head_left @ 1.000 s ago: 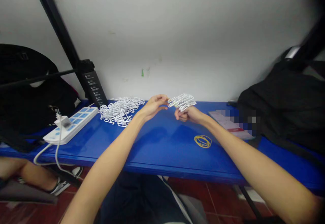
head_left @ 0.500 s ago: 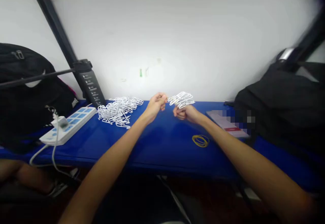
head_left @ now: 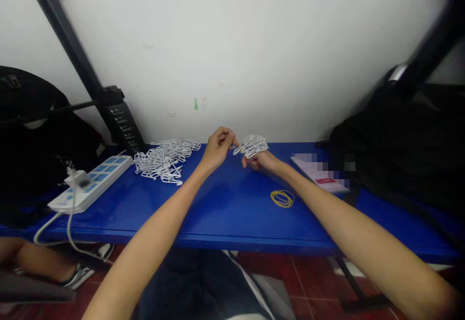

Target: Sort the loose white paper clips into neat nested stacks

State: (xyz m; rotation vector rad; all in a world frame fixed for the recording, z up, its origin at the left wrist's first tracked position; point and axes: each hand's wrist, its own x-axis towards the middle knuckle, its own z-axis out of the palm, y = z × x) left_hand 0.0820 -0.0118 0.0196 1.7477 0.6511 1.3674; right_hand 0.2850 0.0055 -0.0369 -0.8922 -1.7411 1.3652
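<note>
A bundle of linked white paper clips (head_left: 250, 145) sits at the right hand (head_left: 259, 161), whose fingers curl up under it and appear to grip it from below. The bundle lies at 3 o'clock from the left hand (head_left: 218, 148) and almost touches its fingertips, so the left hand is the nearer of the two to its free edge. Its long axis runs roughly side to side, tilted slightly up toward the right. The left hand is nearly closed, with thumb and forefinger pinched together at the bundle's left end; whether they have hold of a clip is too small to tell. The clips form a dense, tangled lattice of thin coated wire.

Both hands are raised just above a blue table (head_left: 232, 213). At 9 o'clock from the left hand, a looser pile of white paper clips (head_left: 163, 159) lies on the tabletop. A loop of yellow rubber bands (head_left: 282, 198) lies at 5 o'clock from the right hand. Further left are a white power strip (head_left: 89, 187) and a black bottle (head_left: 123, 127), while a partly pixelated leaflet (head_left: 314, 172) lies at the right
</note>
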